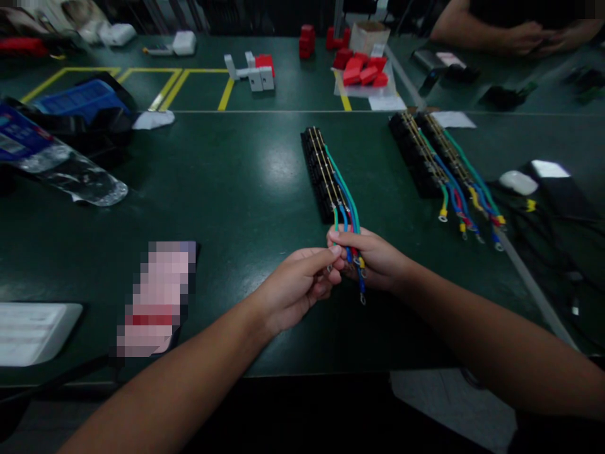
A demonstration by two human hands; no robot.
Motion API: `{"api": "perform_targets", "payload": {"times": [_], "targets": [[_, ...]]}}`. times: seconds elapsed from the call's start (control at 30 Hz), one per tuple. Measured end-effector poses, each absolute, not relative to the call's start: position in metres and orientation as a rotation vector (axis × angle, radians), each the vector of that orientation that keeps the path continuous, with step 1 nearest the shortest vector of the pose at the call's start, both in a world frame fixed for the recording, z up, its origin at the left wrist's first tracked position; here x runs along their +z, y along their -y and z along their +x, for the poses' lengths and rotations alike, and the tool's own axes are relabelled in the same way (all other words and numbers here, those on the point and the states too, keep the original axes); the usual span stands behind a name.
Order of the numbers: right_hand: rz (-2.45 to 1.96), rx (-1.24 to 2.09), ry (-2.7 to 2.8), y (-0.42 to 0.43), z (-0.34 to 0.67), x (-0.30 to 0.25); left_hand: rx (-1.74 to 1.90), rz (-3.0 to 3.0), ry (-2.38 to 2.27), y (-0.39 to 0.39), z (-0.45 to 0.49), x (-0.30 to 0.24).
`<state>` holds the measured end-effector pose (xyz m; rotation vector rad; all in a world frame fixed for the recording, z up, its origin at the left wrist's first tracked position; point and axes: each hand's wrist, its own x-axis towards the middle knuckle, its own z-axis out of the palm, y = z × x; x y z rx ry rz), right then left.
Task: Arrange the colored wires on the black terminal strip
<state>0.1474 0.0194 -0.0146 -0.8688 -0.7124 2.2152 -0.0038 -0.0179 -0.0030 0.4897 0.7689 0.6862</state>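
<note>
A long black terminal block with brass-coloured strips lies on the green table, its wires coming toward me. Blue, red and green wires with ring terminals run from its near end. My left hand pinches the end of one green wire between thumb and fingers, and a ring terminal shows below the thumb. Around the same wires my right hand is closed, with its thumb on the green wire near the block. Some wire ends hang past the right hand's fingers.
Two similar wired blocks lie to the right. At left are a phone, a white box-like object and a clear plastic bag. Red parts sit at the back. Another person's hands are at the upper right.
</note>
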Motion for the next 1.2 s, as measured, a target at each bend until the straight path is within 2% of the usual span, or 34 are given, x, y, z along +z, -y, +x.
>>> {"api": "perform_targets", "payload": {"times": [1.2], "targets": [[-0.886,2.246,0.708,-0.0207,0.1489,-0.0137,0.669,0.432,-0.722,0.0163,-0.0051,-0.0048]]}}
